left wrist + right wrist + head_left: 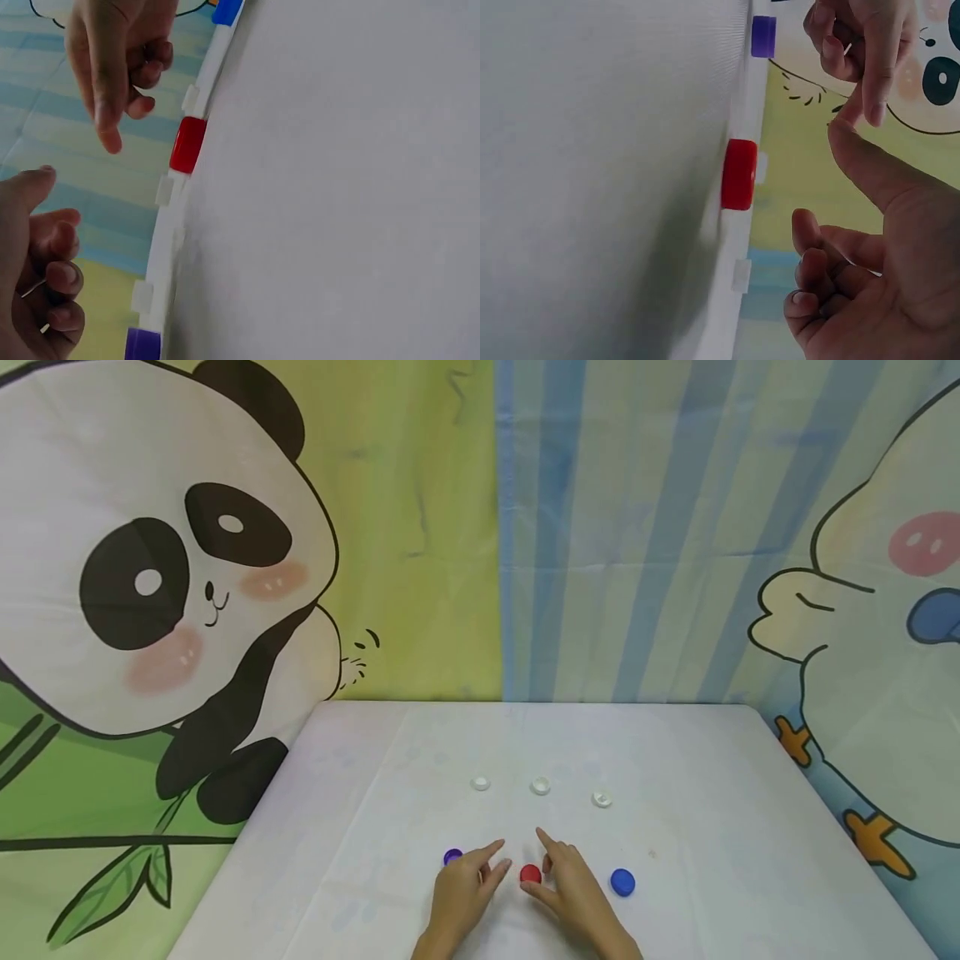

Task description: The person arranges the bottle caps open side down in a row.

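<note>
So I'm standing here watching someone at a white table, and both hands are up in the air over it. The left hand has its thumb and pointing finger held out with a gap between the tips, and the other fingers are loosely bent. The right hand is spread wider: pointing finger aimed toward the far side, thumb stuck out to the left, the rest loosely curled.

The red cap sits on the table between the two, closer to the right hand. From above, the right thumb crosses over its near edge, but from the wrist side you can see the hand floats above it, so they're apart. The purple cap is on the table to the left, partly tucked behind the left hand from above, not touching it. Over to the right of the right hand, a bit apart, lies the blue cap.

Farther back there's a loose row of three: a left white cap, a middle white cap and a right white cap, with the right one slightly nearer than the others.

Backdrop's pretty cute btw: a big cartoon panda on the left, blue-striped cloth behind the table, and a pale cartoon bird on the right.
</note>
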